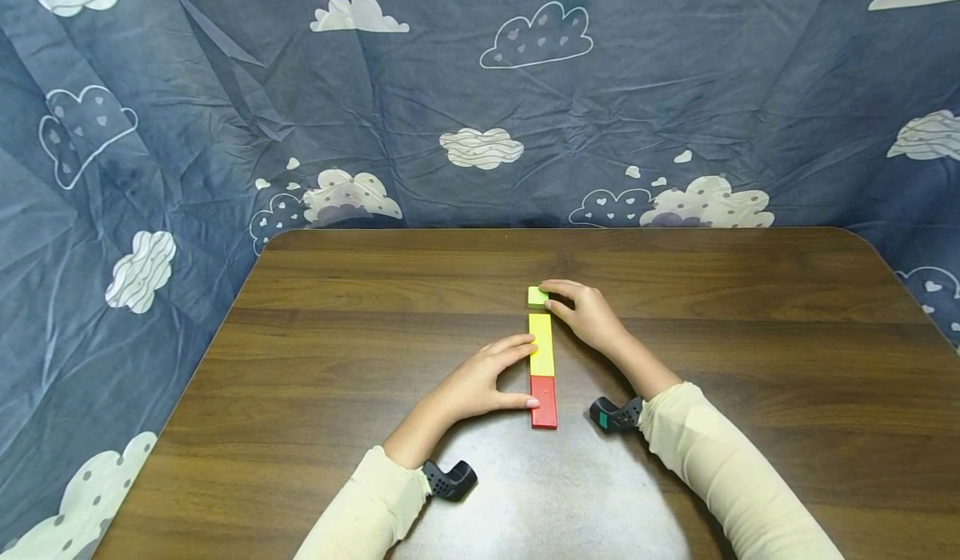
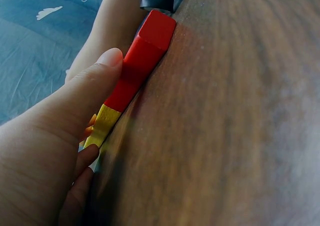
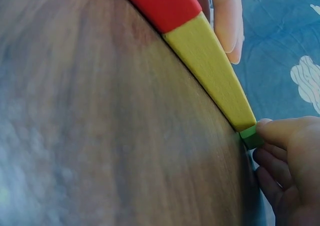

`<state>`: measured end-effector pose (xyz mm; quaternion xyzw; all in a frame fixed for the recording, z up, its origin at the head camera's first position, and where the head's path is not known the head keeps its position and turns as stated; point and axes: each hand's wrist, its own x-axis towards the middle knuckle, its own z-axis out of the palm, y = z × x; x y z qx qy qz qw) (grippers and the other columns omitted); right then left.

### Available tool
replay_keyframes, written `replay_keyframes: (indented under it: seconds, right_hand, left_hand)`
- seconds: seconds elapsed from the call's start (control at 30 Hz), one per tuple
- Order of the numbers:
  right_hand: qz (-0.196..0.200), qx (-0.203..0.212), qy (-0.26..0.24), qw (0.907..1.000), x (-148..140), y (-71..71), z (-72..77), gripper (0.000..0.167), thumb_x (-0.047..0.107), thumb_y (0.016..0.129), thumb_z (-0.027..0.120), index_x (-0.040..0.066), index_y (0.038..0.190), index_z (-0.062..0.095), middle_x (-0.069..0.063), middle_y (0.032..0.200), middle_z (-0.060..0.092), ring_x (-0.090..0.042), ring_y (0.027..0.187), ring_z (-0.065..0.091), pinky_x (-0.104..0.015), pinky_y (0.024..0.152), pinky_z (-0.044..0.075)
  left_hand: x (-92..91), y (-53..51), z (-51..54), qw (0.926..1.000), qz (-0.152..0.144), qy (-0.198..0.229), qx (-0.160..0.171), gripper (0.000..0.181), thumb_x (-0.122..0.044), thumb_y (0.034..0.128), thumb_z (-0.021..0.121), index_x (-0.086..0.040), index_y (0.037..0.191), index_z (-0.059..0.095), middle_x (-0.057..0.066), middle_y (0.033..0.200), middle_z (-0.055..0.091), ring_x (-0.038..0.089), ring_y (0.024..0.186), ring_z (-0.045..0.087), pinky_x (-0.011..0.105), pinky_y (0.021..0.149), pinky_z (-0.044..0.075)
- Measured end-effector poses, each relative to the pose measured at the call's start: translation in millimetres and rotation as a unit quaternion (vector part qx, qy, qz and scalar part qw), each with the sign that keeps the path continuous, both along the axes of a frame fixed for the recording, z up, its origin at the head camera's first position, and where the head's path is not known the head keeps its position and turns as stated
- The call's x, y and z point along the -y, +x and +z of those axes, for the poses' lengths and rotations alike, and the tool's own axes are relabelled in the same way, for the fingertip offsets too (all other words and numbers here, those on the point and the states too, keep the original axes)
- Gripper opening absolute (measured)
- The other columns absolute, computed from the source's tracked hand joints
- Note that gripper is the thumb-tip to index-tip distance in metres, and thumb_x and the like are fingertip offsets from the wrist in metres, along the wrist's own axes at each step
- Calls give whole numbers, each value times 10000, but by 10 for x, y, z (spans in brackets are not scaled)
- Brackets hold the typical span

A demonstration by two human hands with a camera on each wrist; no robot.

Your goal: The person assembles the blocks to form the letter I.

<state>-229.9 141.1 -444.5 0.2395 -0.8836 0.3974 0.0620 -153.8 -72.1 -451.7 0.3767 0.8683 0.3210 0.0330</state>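
A red block (image 1: 543, 402) and a longer yellow block (image 1: 542, 345) lie end to end in a line on the table. Beyond the yellow one, across a small gap in the head view, sits a short green block (image 1: 537, 297). My right hand (image 1: 588, 314) pinches that green block from the right, thumb on the near side. My left hand (image 1: 474, 383) spreads along the line's left side, its fingertips touching the yellow block and its thumb on the red one. In the left wrist view the thumb (image 2: 107, 61) lies against the red block.
The brown wooden table (image 1: 360, 327) ends at a far edge behind the green block. A dark blue cloth (image 1: 420, 85) with white clouds hangs behind it. Each wrist carries a black band-like device (image 1: 450, 481) close to the tabletop.
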Motion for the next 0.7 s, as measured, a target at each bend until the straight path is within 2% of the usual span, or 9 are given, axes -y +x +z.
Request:
replay_keyframes:
  seconds: [0.7]
  right_hand:
    - [18, -7, -45, 10000, 3, 1, -9, 277, 57, 849, 609, -2, 1119, 613, -148, 1153, 578, -279, 1105, 502, -403, 947, 363]
  left_hand:
    - [-1, 11, 14, 10000, 45, -31, 75, 714, -429, 739, 704, -122, 1329, 444, 8, 1392, 358, 151, 1256, 323, 326, 1019, 269]
